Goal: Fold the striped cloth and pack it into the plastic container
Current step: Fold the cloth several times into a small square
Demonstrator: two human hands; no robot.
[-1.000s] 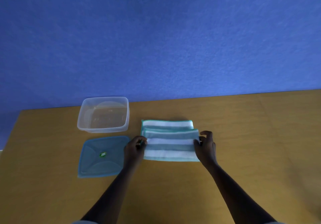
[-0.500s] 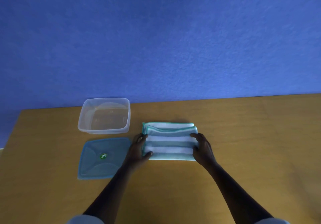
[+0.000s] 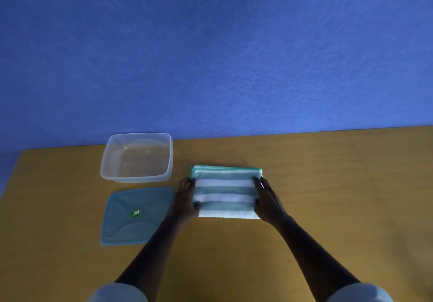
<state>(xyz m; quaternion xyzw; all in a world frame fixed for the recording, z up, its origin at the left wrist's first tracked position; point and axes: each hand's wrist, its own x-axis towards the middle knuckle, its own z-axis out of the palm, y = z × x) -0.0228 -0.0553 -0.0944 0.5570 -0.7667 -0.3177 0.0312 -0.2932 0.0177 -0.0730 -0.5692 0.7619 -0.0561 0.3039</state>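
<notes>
The striped cloth [image 3: 225, 192], green and white, lies folded into a thick rectangle on the wooden table [image 3: 328, 184]. My left hand [image 3: 186, 202] clasps its left end, thumb on top. My right hand [image 3: 267, 199] clasps its right end, fingers laid over the top. The clear plastic container [image 3: 138, 158] stands with nothing inside it to the left of the cloth, near the table's far edge.
A blue lid [image 3: 136, 215] with a green sticker lies flat in front of the container, just left of my left hand. A blue wall [image 3: 210, 55] rises behind the table. The table's left edge runs close to the lid.
The near half of the cloth has been folded over onto the far half, making a thicker stack. Both hands went from pinching the edge to clasping the cloth's ends.
</notes>
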